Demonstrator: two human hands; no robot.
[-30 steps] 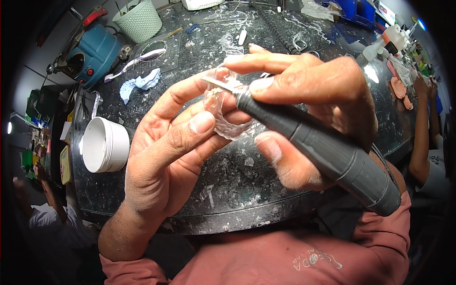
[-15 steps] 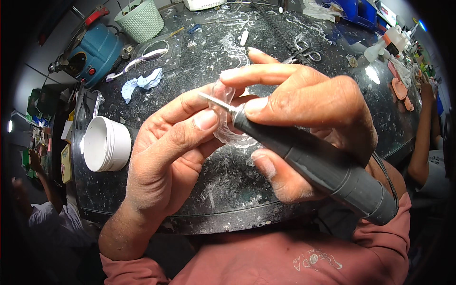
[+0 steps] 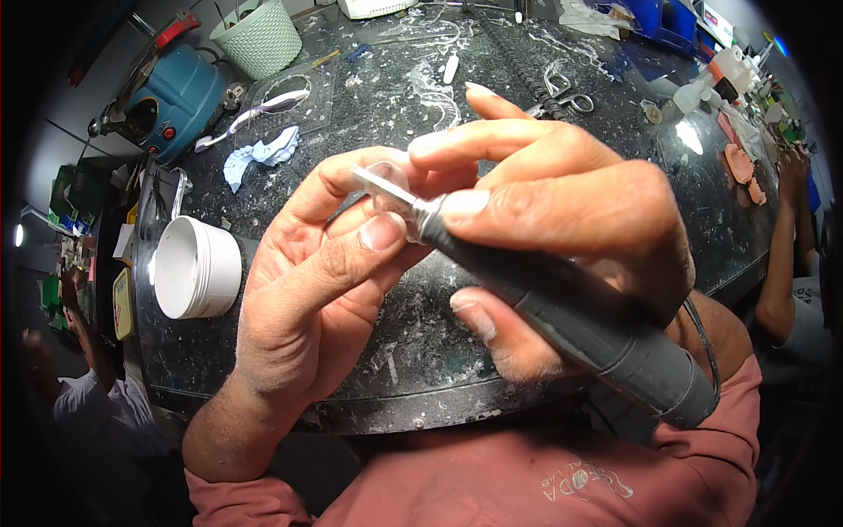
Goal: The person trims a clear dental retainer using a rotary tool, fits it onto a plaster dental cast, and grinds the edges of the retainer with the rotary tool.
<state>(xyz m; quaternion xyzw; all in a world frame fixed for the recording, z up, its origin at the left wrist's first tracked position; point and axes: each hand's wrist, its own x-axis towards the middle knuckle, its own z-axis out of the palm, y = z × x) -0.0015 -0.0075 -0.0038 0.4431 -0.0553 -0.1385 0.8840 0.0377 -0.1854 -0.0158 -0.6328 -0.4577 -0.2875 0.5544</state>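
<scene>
- Head view: the left hand (image 3: 303, 294) pinches a clear plastic piece (image 3: 392, 176) between thumb and fingers, above the desk (image 3: 439, 351).
- The right hand (image 3: 580, 198) grips a black rotary handpiece (image 3: 580, 321); its metal bit (image 3: 379, 184) crosses the piece, contact unclear.
- Left on the desk: a white tub (image 3: 216, 272).
- Farther: a crumpled light-blue piece (image 3: 261, 158).
</scene>
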